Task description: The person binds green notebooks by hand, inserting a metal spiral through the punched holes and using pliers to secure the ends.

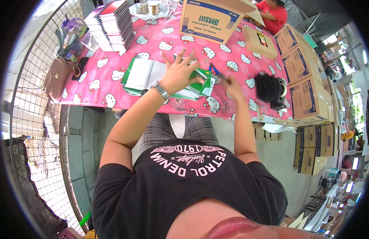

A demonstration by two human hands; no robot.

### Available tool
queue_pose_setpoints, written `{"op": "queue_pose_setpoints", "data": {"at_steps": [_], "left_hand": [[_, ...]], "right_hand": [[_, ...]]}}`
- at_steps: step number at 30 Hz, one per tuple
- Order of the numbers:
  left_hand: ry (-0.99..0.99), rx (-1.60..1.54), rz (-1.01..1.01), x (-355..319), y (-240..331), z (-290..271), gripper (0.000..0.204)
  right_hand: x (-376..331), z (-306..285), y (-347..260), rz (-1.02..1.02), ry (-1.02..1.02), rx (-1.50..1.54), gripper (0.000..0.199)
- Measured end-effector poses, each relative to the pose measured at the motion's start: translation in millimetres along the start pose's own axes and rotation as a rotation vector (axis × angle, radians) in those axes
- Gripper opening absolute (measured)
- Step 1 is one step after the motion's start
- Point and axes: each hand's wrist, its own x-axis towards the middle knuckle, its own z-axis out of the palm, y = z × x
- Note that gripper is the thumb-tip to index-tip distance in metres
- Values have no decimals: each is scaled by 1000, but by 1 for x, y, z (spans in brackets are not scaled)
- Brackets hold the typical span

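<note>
My left hand (178, 75), a watch on its wrist, is spread over green-covered spiral notebooks (130, 88) stacked on the table. One lies open there, showing a white page (142, 73). My right hand (232, 87), a little blurred, is closed just right of the stack. From its fingers a small blue-handled tool, seemingly pliers (214, 69), points toward the green covers. A loose wire coil (221, 97) lies below and left of that hand. To its right sits a bunch of black spiral coils (266, 87).
Notebooks (110, 26) are piled at the far left of the pink patterned tablecloth (105, 83). A cardboard box (210, 20) stands at the back. A black tape dispenser (278, 101) sits at the right edge, beside stacked cartons (306, 95). Across the table is a person in red (274, 16).
</note>
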Motion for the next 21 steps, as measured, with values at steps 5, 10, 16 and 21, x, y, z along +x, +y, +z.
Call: {"op": "queue_pose_setpoints", "data": {"at_steps": [5, 10, 16, 21], "left_hand": [[-206, -126, 51, 14, -5, 6, 54], [-231, -108, 43, 23, 10, -4, 56], [-204, -122, 75, 24, 7, -1, 58], [-183, -137, 69, 23, 6, -4, 59]], "right_hand": [[-26, -34, -86, -425, -600, 629, 48], [-32, -38, -99, -452, -771, 1111, 49], [-21, -41, -96, -383, -630, 623, 43], [-32, -38, -112, -434, -712, 745, 42]]}}
